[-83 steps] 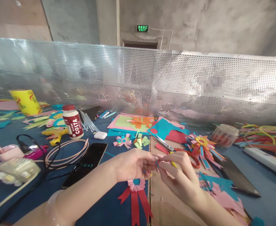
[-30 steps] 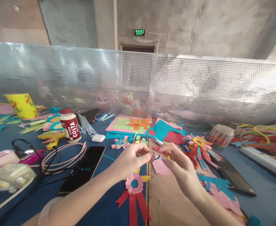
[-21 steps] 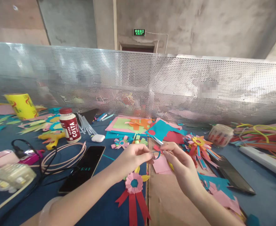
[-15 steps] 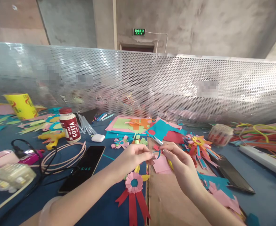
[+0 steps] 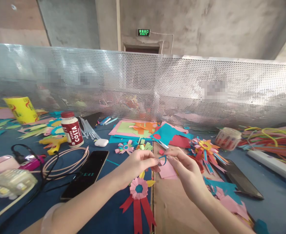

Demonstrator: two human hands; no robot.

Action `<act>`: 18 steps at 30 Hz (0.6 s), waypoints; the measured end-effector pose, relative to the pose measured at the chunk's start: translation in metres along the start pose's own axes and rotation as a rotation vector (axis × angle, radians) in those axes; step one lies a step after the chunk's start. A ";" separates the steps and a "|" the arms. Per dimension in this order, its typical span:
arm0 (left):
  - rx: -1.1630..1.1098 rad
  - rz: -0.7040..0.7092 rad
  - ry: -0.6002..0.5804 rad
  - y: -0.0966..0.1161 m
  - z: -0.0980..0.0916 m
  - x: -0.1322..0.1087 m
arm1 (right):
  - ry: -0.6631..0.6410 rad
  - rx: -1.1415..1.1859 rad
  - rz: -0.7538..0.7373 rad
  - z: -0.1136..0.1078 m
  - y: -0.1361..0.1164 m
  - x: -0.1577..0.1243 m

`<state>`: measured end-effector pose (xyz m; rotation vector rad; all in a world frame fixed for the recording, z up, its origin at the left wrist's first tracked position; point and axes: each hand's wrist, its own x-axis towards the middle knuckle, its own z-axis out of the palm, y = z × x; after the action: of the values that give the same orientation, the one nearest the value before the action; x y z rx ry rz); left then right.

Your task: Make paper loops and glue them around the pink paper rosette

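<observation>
A small curled strip of blue paper is pinched between my two hands above the board. My left hand grips its left end with thumb and forefinger. My right hand holds the other end in the same kind of pinch. Below my left hand lies a pink paper rosette with a blue centre, yellow leaf shapes and red ribbon tails. Scissors lie just beyond my fingers, their handles partly hidden by my right hand. A pink paper sheet rests beneath my hands.
To the left are a phone, a coiled cable, a yellow glue gun and a Costa bottle. On the right sit a layered paper flower, a dark phone and a tape roll. A perforated metal screen stands behind.
Both hands stay nearly in place. The blue strip is bent into a more rounded curve, and my right fingertips have shifted slightly left toward my left hand.
</observation>
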<state>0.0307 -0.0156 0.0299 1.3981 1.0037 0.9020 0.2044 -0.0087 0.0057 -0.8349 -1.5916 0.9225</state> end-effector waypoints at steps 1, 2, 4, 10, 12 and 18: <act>0.005 -0.002 -0.001 0.001 0.000 -0.001 | -0.003 -0.005 -0.003 0.000 0.000 0.000; 0.011 -0.005 -0.003 0.001 0.001 -0.001 | -0.005 -0.009 -0.003 0.000 0.000 0.000; 0.024 -0.013 -0.013 0.003 0.001 -0.001 | -0.007 -0.016 -0.002 0.000 0.001 -0.001; 0.110 0.078 -0.032 -0.002 -0.001 0.002 | -0.010 -0.046 -0.006 0.001 0.002 -0.002; 0.188 0.134 -0.024 -0.004 -0.001 0.002 | -0.013 -0.058 -0.007 0.001 0.001 -0.002; 0.438 0.297 0.120 0.000 0.001 -0.002 | -0.014 -0.089 -0.037 0.002 0.001 -0.004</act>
<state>0.0313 -0.0179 0.0296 1.9177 1.1495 1.0314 0.2028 -0.0121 0.0033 -0.8597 -1.6646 0.8376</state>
